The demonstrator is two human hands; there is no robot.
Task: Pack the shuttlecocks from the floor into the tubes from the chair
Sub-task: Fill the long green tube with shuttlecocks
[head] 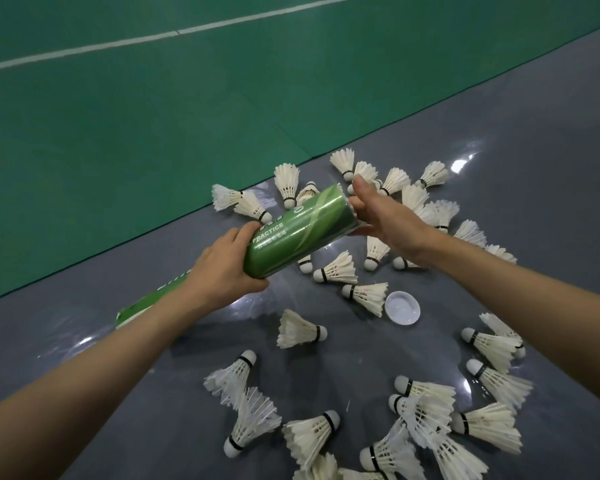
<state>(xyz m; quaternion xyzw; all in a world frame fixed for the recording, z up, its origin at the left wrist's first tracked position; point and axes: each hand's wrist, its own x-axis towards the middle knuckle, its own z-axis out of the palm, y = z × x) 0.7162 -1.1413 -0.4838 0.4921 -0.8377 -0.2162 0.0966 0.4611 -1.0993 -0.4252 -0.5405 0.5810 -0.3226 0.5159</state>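
- The far mouth of the green tube (297, 230) was covered by the right hand (385, 220), so its contents could not be seen.
- A second tube (142, 303) lay on the floor (534, 150), mostly hidden behind the left forearm.
- The left hand (222, 268) gripped the green tube near its lower end, fingers wrapped round it, holding it tilted above the floor.
- The right hand cupped the far end, thumb raised; whether it grasped anything could not be told.
- Shuttlecocks (300, 329) lay scattered on the grey floor below, with a white lid (402, 308) among them, hollow side up.
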